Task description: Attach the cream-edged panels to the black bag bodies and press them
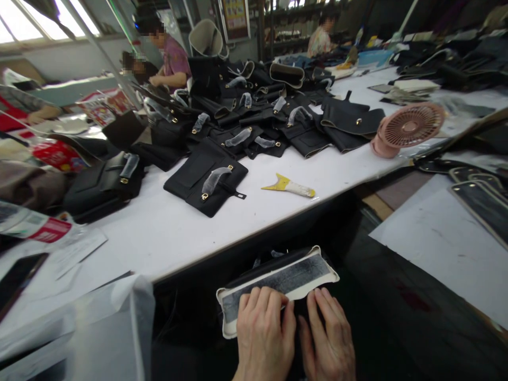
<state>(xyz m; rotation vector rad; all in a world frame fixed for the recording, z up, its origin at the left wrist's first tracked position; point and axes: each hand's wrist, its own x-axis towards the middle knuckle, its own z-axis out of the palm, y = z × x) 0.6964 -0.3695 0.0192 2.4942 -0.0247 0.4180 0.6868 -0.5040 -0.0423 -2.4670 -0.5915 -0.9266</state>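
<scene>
The left hand [265,330] curls its fingers over the near pale rim of a black bag [283,275], gripping it, and the right hand [329,333] pinches the same rim just beside. The bag is off the near edge of the white table [159,227]. On the tabletop lie another bag [190,177] with a wrapped handle, a yellow scraper [283,183] and, farther right, a pink fan [410,127]; more black bags [244,119] are heaped behind.
</scene>
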